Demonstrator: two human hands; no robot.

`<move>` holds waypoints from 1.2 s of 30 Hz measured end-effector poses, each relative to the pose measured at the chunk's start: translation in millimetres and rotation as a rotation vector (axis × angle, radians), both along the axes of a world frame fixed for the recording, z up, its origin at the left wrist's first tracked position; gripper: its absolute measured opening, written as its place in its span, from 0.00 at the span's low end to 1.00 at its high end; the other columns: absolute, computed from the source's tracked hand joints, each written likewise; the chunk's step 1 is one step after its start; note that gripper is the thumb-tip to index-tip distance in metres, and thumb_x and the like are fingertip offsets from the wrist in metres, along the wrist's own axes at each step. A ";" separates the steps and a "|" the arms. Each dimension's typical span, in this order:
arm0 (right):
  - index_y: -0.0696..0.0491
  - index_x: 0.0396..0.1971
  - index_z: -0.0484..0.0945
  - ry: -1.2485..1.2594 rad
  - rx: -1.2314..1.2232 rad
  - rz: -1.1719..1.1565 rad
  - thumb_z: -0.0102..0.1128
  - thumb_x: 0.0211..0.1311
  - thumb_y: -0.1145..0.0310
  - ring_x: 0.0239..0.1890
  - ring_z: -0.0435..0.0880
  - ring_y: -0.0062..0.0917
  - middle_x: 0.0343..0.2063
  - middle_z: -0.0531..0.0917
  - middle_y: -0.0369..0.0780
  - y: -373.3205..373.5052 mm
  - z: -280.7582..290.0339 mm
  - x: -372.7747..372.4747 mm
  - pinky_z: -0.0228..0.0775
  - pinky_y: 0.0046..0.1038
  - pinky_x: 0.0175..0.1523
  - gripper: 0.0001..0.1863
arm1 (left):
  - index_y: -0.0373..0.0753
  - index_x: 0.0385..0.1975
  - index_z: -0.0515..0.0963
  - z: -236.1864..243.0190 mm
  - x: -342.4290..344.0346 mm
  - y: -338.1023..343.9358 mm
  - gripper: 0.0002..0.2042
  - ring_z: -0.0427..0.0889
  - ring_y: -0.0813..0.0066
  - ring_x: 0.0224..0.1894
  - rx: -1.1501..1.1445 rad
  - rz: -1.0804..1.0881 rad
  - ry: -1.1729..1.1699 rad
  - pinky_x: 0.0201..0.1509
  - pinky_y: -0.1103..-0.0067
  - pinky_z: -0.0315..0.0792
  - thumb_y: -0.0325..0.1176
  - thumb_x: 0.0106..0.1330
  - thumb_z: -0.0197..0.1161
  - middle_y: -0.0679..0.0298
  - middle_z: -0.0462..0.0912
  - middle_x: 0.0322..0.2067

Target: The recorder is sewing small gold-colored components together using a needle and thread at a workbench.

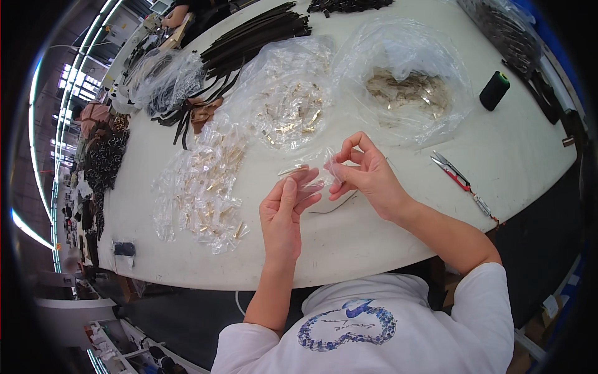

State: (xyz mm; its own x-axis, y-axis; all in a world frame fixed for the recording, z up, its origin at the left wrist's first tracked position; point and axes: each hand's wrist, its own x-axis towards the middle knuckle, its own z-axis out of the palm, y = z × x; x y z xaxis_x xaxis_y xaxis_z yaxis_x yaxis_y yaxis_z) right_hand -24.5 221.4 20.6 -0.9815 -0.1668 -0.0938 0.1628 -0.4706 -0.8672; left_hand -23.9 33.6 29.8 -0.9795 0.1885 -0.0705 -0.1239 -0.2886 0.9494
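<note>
Over the middle of the table, both of my hands are on a small clear plastic bag. My left hand grips its left side between thumb and fingers, and a thin gold-coloured piece shows near the fingertips. Thumb and forefinger of my right hand pinch the right side of the film. Left of my hands lies a heap of small clear bags with gold-coloured pieces. Beyond them sits a large open plastic bag with more gold-coloured pieces. A rounded white flat thing lies partly hidden under my hands.
Another large clear bag holds flat, see-through pieces. On the right are red-handled scissors and a black thread spool. Black strips lie at the back, and a co-worker's arm shows at the far left.
</note>
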 end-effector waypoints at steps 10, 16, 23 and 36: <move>0.54 0.36 0.80 0.000 0.159 0.067 0.57 0.70 0.63 0.41 0.82 0.19 0.38 0.82 0.36 -4.4 -18.0 -3.8 0.78 0.25 0.44 0.10 | 0.29 0.42 0.80 7.2 -5.1 -4.5 0.10 0.86 0.73 0.35 -0.406 0.105 0.300 0.38 0.82 0.79 0.31 0.74 0.57 0.55 0.86 0.35; 0.55 0.39 0.80 0.034 0.034 0.068 0.55 0.71 0.64 0.44 0.82 0.20 0.43 0.84 0.41 -9.4 -7.9 0.1 0.77 0.28 0.50 0.10 | 0.32 0.33 0.79 6.5 -13.1 -14.9 0.07 0.80 0.83 0.27 -0.387 0.137 0.249 0.32 0.85 0.75 0.29 0.71 0.60 0.61 0.84 0.29; 0.57 0.47 0.80 0.005 -0.113 0.069 0.52 0.72 0.65 0.48 0.83 0.25 0.47 0.84 0.41 1.4 -6.6 -5.4 0.77 0.30 0.52 0.14 | 0.32 0.39 0.80 18.2 -10.3 -12.5 0.07 0.76 0.86 0.27 -0.390 0.110 0.219 0.31 0.87 0.71 0.30 0.72 0.59 0.69 0.79 0.25; 0.59 0.50 0.81 0.156 0.103 0.068 0.57 0.68 0.74 0.34 0.76 0.13 0.42 0.85 0.35 -9.1 -12.3 3.5 0.72 0.20 0.44 0.13 | 0.32 0.33 0.81 8.7 -3.0 -6.2 0.09 0.78 0.85 0.28 -0.357 0.138 0.263 0.29 0.86 0.71 0.31 0.72 0.59 0.68 0.82 0.28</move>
